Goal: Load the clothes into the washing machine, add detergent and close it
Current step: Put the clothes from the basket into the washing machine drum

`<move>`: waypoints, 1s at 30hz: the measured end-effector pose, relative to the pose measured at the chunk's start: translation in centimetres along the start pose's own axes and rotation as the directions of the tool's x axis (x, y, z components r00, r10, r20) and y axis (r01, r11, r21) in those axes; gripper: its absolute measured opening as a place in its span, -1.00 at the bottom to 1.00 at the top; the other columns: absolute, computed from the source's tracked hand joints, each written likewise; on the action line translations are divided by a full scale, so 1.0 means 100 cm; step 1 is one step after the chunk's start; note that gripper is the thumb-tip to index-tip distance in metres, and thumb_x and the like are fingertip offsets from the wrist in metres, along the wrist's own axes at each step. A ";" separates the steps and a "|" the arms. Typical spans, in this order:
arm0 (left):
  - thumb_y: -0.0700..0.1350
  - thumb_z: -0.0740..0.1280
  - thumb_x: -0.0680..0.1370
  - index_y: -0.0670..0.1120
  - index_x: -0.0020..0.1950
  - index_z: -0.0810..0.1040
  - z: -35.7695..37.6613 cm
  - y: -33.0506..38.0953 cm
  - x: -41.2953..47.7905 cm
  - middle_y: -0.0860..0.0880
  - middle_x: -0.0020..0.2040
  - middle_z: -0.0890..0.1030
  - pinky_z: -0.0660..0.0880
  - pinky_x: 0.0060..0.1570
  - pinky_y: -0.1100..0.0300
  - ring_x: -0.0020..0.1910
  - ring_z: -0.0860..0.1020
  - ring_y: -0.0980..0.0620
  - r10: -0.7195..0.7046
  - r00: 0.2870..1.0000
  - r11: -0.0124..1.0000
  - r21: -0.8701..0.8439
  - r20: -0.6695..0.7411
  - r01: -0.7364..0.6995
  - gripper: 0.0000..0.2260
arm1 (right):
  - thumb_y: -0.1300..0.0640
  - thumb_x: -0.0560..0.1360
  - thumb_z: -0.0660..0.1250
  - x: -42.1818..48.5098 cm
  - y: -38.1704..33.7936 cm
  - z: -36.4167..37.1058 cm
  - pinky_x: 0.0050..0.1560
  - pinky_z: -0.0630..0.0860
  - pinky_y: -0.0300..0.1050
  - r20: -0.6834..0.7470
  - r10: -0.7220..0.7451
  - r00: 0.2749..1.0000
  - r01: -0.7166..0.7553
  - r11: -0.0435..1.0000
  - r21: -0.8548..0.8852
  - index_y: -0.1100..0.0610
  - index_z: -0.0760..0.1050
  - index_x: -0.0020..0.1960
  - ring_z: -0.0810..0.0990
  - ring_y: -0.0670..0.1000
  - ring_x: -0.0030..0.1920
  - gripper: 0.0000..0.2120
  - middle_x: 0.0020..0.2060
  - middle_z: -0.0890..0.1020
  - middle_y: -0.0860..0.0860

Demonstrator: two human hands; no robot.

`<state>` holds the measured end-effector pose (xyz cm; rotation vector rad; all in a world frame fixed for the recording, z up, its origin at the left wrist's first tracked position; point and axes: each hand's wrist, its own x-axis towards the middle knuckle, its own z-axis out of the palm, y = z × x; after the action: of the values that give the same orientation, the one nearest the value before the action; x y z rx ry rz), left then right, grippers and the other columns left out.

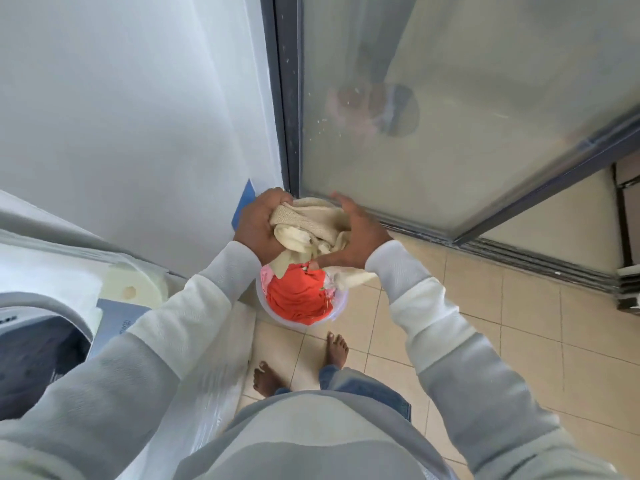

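Together, left hand [258,226] and right hand [356,237] grip one cream cloth [308,223].

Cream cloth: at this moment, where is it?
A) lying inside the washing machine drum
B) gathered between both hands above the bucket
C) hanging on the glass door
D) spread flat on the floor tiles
B: the left hand and right hand bunch the cream cloth over the bucket of clothes.

washing machine [114,323] panel print, unreadably small
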<state>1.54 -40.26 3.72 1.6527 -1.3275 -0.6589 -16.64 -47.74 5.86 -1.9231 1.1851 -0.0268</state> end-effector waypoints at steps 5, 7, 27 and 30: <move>-0.14 0.46 0.33 -0.12 0.15 0.39 0.007 0.004 -0.005 -0.10 0.11 0.46 0.32 -0.01 0.31 0.04 0.46 -0.01 0.093 0.986 0.945 0.299 0.138 -0.131 -0.54 | -0.13 0.25 0.57 0.008 0.007 -0.009 0.23 0.49 0.00 0.177 -0.038 0.983 -0.012 0.963 0.271 -0.24 0.39 0.29 0.53 -0.06 0.17 -0.34 0.19 0.53 -0.06; -0.06 0.40 0.34 -0.07 0.16 0.32 0.011 -0.002 -0.008 -0.13 0.14 0.41 0.45 0.03 0.12 0.09 0.46 -0.14 0.197 0.958 0.889 0.373 0.210 -0.265 -0.55 | 0.06 0.39 0.52 0.010 0.009 -0.008 0.07 0.54 -0.04 0.090 -0.002 0.996 -0.019 0.973 0.229 -0.12 0.56 -0.05 0.57 -0.02 -0.06 -0.79 -0.09 0.59 -0.05; -0.18 0.16 0.62 -0.11 0.07 0.51 0.008 0.027 0.013 -0.05 -0.18 0.51 0.34 -0.22 0.22 -0.09 0.45 -0.06 -0.434 0.890 0.901 0.089 0.138 0.425 -0.85 | 0.05 0.28 0.59 0.008 0.022 0.006 -0.10 0.49 -0.16 -0.283 0.062 0.957 0.029 0.952 0.305 -0.13 0.51 -0.25 0.54 -0.01 -0.23 -0.75 -0.30 0.58 -0.12; -0.16 0.23 0.58 -0.13 0.05 0.57 0.020 0.042 0.011 -0.13 -0.15 0.59 0.48 -0.01 0.08 -0.10 0.53 -0.11 -0.666 0.726 0.602 -0.451 0.170 0.659 -0.85 | 0.07 0.37 0.47 0.004 0.011 0.026 -0.26 0.43 -0.11 -0.437 0.028 0.899 0.099 0.959 0.264 0.07 0.55 -0.35 0.43 0.02 -0.37 -0.83 -0.46 0.51 -0.04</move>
<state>-1.80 -42.07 6.65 1.6824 -0.3993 -1.3004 -16.11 -46.58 3.36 -1.7297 1.3506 -0.6477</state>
